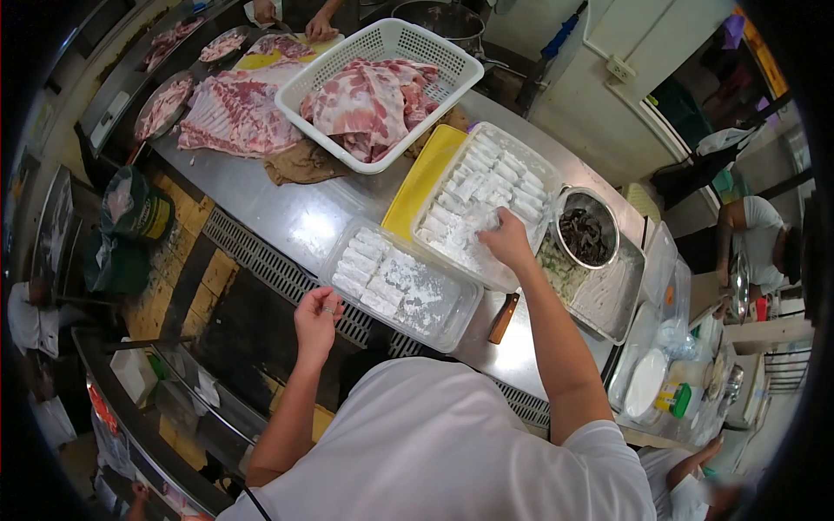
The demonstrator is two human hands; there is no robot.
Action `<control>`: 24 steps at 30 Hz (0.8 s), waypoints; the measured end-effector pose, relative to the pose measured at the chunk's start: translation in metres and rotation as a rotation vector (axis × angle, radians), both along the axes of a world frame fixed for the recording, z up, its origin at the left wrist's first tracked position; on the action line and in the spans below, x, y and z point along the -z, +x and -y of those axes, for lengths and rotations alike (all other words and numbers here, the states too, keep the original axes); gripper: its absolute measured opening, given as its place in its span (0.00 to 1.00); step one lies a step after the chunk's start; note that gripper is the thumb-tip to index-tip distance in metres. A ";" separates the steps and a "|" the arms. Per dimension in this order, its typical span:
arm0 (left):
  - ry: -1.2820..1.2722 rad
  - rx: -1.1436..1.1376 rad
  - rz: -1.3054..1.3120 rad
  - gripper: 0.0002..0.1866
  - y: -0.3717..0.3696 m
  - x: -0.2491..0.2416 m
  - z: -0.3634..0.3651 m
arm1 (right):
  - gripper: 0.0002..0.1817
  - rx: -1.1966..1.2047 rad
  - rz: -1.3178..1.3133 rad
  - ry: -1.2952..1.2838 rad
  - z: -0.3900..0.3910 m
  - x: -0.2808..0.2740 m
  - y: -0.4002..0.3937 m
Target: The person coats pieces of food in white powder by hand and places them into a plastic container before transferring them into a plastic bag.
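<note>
My right hand (pixel 506 239) reaches into a large clear plastic container (pixel 549 174) filled with rows of white, powder-dusted rolls (pixel 499 169). Its fingers are pinched down at the powder; what lies between them is hidden. Nearer to me stands a smaller clear container (pixel 465 317), with short rows of the same white rolls (pixel 360 265) on its left side and loose powder on its right. Beside this container's left end is my left hand (pixel 318 314), a ring on one finger. Its fingers are curled together, with nothing visible in them.
A yellow board (pixel 426 174) lies beside the large container. A white basket (pixel 378 161) holds raw meat; more meat (pixel 239 113) lies beyond, near another person's hand (pixel 321 28). A wooden-handled knife (pixel 503 319), a bowl of dark pieces (pixel 586 227) and a metal tray (pixel 612 300) are near my right arm.
</note>
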State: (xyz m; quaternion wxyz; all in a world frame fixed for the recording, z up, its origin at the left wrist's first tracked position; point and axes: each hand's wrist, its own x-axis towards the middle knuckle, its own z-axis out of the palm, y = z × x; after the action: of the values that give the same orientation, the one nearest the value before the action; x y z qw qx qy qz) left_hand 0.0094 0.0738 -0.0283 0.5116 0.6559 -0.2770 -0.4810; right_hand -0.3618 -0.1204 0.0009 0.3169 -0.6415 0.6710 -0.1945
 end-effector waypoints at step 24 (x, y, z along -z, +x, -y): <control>-0.116 0.035 -0.008 0.08 0.001 -0.020 0.008 | 0.33 -0.001 -0.105 0.188 0.014 0.019 0.000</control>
State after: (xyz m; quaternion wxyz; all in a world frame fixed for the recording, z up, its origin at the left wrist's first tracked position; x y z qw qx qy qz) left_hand 0.0104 0.0662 -0.0087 0.5413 0.6182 -0.3142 -0.4755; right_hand -0.3614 -0.1340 -0.0177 0.3401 -0.6188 0.7014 -0.0968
